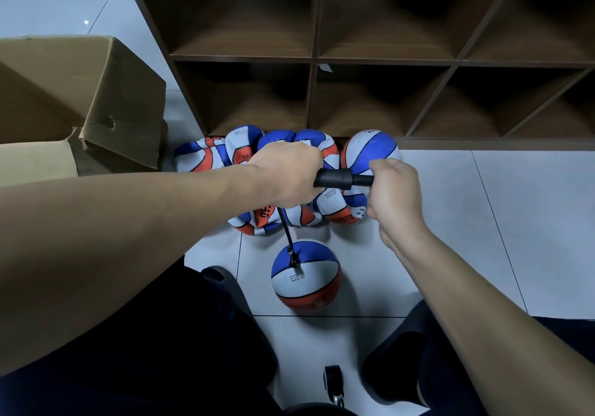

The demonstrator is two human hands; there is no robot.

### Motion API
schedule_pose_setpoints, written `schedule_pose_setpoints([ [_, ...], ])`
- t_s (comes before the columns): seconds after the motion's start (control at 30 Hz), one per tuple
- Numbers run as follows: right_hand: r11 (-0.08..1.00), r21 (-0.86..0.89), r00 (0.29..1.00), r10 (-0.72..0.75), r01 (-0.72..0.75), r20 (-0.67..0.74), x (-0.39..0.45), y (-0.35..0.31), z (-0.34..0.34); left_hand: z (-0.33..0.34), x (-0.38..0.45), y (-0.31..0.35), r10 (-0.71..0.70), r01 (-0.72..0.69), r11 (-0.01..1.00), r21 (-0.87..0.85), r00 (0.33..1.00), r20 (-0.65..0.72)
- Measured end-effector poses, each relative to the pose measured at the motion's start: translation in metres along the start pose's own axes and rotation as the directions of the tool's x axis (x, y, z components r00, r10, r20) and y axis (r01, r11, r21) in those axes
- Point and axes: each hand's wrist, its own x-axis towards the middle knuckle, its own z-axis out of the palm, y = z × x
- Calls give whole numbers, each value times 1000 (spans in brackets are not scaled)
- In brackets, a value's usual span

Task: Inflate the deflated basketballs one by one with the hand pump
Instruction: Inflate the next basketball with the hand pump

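My left hand [286, 177] grips the barrel of a black hand pump [335, 179], held level above the floor. My right hand [394, 191] is closed around the pump's handle end at the right. A thin black hose [287, 233] hangs from the pump down into the valve of a blue, white and orange basketball [306, 282] that rests on the floor tiles between my knees and looks fairly round. Behind the pump lies a heap of several flattened basketballs [222, 154] in the same colours. One rounder basketball [370, 150] sits at the heap's right, against the shelf.
A dark wooden cubby shelf [314, 59] stands along the wall behind the balls. An open cardboard box [96, 93] sits at the left. My dark-trousered legs frame the ball, and a chair castor [333, 380] shows at the bottom centre.
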Motion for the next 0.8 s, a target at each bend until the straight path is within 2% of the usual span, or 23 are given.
schedule_pose_setpoints([
  [0.33, 1000, -11, 999, -29, 29, 27, -10, 5, 11, 5, 5, 10, 41, -41, 999, 16, 999, 0],
  [0.57, 999, -42, 995, -9, 13, 99, 2, -5, -2, 2, 11, 6, 70, -70, 997, -19, 998, 2],
  [0.8, 996, 37, 991, 82, -78, -105, 30, -6, -55, 3, 12, -16, -3, 4, 998, -59, 1000, 26],
])
